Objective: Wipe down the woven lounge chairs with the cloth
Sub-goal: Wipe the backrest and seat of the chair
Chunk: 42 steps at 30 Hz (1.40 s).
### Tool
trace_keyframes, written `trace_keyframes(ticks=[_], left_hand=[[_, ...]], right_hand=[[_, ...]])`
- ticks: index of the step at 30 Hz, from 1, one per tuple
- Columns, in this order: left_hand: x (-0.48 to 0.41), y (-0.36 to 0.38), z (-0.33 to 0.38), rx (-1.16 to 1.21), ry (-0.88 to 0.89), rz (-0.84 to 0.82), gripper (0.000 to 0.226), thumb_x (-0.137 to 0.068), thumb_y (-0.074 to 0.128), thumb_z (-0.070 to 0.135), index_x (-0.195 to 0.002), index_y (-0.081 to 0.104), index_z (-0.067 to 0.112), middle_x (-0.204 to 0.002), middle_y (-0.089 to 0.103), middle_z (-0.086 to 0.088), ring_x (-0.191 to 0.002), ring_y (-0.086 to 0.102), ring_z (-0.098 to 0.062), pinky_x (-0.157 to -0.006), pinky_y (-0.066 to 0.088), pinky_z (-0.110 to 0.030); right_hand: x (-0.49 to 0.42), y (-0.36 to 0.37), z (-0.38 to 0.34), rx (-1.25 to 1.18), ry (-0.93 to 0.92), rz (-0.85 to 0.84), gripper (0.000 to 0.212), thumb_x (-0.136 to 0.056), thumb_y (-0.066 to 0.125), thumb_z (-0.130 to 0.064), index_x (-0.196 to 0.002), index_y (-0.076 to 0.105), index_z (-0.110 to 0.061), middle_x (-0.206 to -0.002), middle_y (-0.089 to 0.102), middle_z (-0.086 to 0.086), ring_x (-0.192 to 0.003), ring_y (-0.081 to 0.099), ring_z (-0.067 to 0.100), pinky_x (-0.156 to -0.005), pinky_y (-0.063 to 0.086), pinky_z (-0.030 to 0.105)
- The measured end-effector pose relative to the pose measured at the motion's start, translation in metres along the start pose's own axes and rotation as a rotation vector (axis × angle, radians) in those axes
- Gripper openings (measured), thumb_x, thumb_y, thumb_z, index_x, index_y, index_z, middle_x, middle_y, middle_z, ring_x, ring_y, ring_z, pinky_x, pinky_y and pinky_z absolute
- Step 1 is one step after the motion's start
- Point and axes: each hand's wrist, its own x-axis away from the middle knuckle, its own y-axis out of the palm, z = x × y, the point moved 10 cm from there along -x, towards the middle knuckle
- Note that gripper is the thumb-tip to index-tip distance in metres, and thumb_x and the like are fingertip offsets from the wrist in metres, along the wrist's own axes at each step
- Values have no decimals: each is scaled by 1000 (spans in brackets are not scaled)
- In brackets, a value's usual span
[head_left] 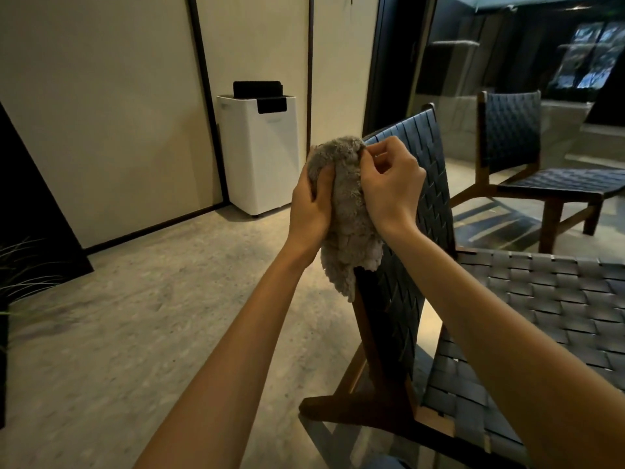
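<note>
Cloth (345,211): grey, shaggy, bunched. Held in the air between both hands in front of the upper left corner of the nearest chair's backrest. The lower end hangs loose over the backrest's edge; whether it touches the weave cannot be told.

Left hand (311,208): wrapped round the cloth's left side, thumb pressed into the pile, forearm bare and stretched forward.

Right hand (389,187): pinches the cloth's top right edge between thumb and forefinger, with the other fingers curled under. The forearm is bare and crosses above the seat.

Near chair (429,198): dark woven straps on a brown wooden frame, backrest tilted, wide woven seat at lower right.

Second chair (510,130): same weave and frame, standing well apart at the right rear beside a glass wall (449,79) with reflections.

White unit (260,154): tall box with a black top and handle recess, standing on the floor against the wall panels. A faint mark on its front is too small to read.

Plant leaves (20,265): thin blades at the left edge.

Floor (135,316): pale and speckled.
</note>
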Motion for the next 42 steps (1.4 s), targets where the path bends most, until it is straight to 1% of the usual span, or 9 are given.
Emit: trace_keyframes(ticks=[4,9,13,19,24,32,36,38,42], left_hand=[[-16,-11,12,132,-24,72,38,-100,38,40,-125,52,15,-113,63,-5,-106,61,-18,-96,50,-41],[-34,-30,9,229,-40,160,34,-96,52,31,-129,48,24,-130,51,-10,-111,58,-23,-86,56,-38],[-24,-32,-1,231,46,138,19,-96,51,28,-112,46,37,-115,58,5,-98,61,-10,-71,55,-22],[-11,-28,-16,260,61,50,18,-94,53,28,-111,54,36,-106,65,17,-97,65,-2,-74,54,-18],[-29,-40,-12,223,99,-8,27,-86,56,37,-110,60,26,-110,68,-1,-102,66,-16,-81,56,-29],[-65,-46,-14,102,19,-146,21,-82,52,40,-91,68,30,-86,71,9,-84,68,-9,-68,55,-21],[-64,-52,-16,18,-149,-178,24,-82,52,46,-92,71,34,-90,71,2,-82,68,-17,-64,57,-37],[-65,-57,-11,-46,-210,-195,20,-81,52,46,-84,71,38,-77,70,9,-64,64,-6,-47,52,-22],[-82,-67,13,-115,-287,-154,17,-84,56,41,-82,70,32,-75,70,10,-66,65,-1,-52,47,-11]], right_hand=[[-13,5,-22,-83,-45,48,13,-94,59,-14,-104,62,-7,-84,61,-6,-70,55,-6,-68,45,3],[2,49,-35,-66,-168,-260,29,-96,53,-26,-122,49,-12,-105,60,-1,-93,56,8,-89,52,27],[7,58,-31,99,-394,-339,53,-83,62,-40,-128,48,-14,-120,60,1,-115,50,14,-117,13,39],[-10,66,-32,62,-390,-416,46,-79,49,-44,-107,53,-7,-91,53,-2,-81,50,10,-75,41,16],[-8,69,-30,-31,-423,-431,28,-85,52,-20,-104,50,0,-92,47,-3,-80,45,4,-72,37,7],[-17,81,-32,-57,-488,-578,18,-92,44,-35,-96,37,-19,-83,43,-13,-73,39,4,-73,34,15],[-18,89,-39,30,-518,-714,23,-93,47,-34,-98,46,-12,-92,45,-2,-84,31,2,-74,32,22],[-19,94,-41,52,-505,-803,18,-93,47,-35,-97,43,-17,-91,46,-3,-84,31,1,-77,32,24],[-39,112,-32,-66,-122,-1087,19,-96,49,-40,-96,44,-21,-88,56,-7,-78,51,6,-71,46,24]])
